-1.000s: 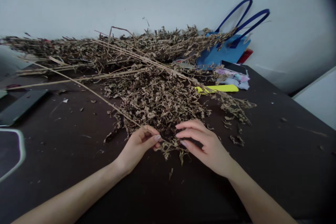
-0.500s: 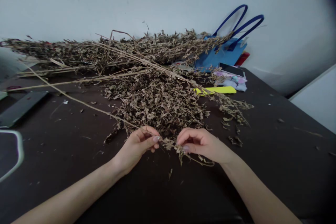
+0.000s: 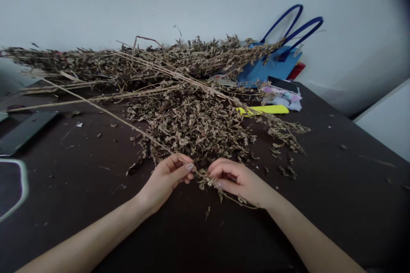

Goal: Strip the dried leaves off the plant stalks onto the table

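My left hand [image 3: 171,177] pinches a long dried plant stalk [image 3: 118,118] between thumb and fingers. The bare part of the stalk runs up and left across the table, and its leafy tip lies to the right of that hand. At this tip, my right hand [image 3: 241,181] has its curled fingers and thumb on the dried leaves [image 3: 208,180]. A thin end of the stalk passes below the right hand. Just beyond both hands spreads a heap of loose, crumpled dry leaves [image 3: 195,126].
A large bundle of dried stalks [image 3: 96,64] lies along the wall. At the back right are a blue bag [image 3: 270,68], a phone [image 3: 282,85] on patterned cloth and a yellow strip [image 3: 264,111]. Left are a dark flat object [image 3: 27,131] and a white-rimmed object [image 3: 24,183].
My right hand has shifted a little left along the leafy tip, closer to my left hand. The far end of the stalk has swung slightly, while my left hand stays nearly in place.
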`<state>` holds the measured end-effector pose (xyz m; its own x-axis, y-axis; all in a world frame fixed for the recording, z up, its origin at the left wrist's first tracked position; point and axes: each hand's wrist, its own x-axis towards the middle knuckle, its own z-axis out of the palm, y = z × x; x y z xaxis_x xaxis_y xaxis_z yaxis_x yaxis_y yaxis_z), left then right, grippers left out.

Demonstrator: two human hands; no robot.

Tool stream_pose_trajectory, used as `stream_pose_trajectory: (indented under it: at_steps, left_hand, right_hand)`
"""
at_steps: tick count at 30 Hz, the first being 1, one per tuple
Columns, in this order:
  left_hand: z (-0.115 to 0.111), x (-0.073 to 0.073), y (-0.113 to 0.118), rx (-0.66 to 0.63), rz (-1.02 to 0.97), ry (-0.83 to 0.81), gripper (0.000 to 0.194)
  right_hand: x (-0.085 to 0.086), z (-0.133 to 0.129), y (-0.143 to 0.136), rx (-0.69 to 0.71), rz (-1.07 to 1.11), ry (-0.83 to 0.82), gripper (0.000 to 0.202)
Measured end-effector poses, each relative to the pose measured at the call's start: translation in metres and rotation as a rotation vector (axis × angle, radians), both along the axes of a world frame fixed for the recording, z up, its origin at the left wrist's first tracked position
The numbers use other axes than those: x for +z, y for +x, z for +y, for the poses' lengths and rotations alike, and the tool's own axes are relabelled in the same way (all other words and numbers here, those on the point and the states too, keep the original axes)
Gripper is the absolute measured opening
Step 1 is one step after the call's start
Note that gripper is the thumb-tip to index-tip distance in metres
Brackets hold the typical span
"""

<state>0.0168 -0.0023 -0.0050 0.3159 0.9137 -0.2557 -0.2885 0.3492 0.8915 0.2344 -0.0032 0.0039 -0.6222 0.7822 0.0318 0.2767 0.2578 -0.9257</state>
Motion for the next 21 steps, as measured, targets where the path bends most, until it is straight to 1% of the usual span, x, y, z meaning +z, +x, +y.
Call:
stream_pose_trajectory:
  at_steps: [4, 8, 10, 12, 16, 21]
  left_hand:
    - [0.0007, -0.0006, -0.0002, 0.012, -0.006, 0.003, 0.011]
    - [0.0010, -0.0013, -0.0008, 0.007, 0.009, 0.010, 0.012]
    - [0.0009, -0.0012, -0.0006, 0.016, 0.005, 0.005, 0.012]
    - [0.0005, -0.0012, -0.0001, 0.017, -0.015, -0.006, 0.013]
    - [-0.0014, -0.0013, 0.0014, -0.053, -0.024, -0.024, 0.013]
    - [-0.0037, -0.0011, 0.0022, -0.096, 0.019, 0.003, 0.012]
  right_hand:
    - [0.0016, -0.0004, -0.0027, 0.032, -0.063, 0.097, 0.019]
    - [0.0034, -0.0008, -0.0045, 0.004, -0.077, 0.126, 0.010]
    - [0.0031, -0.0021, -0.0054, -0.027, -0.069, 0.098, 0.010]
    - [0.0021, -0.0038, -0.0063, -0.055, -0.063, 0.025, 0.012]
    - [-0.0003, -0.0066, -0.0081, -0.087, -0.077, -0.106, 0.014]
    - [-0.0023, -0.0058, -0.0085, -0.071, -0.068, -0.094, 0.014]
